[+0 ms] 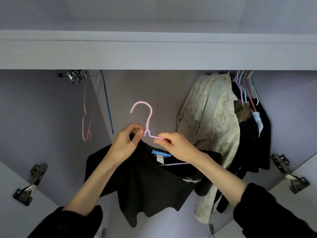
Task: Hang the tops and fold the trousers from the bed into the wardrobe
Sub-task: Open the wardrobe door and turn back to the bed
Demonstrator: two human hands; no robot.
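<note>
Open wardrobe, seen from in front. One black top [145,179] is on one pink hanger [145,121], held up in the middle of the wardrobe's opening, below its top panel [154,54]. Two hands hold it. The top is plain black, short-sleeved, with a blue neck label [161,153] and a white tag beneath it; a small pale print shows near its right side. The left hand [126,143] pinches the collar and the hanger's left shoulder wire between thumb and curled fingers [137,133]; the right hand [175,146] pinches the right shoulder wire just beside the hook's base. The top hangs below both hands. Left of the top hang three empty hangers [93,107]. Right of it hang one cream floral garment [211,127] and several dark clothes [253,143]. Two door hinges [31,182] show, one each side.
</note>
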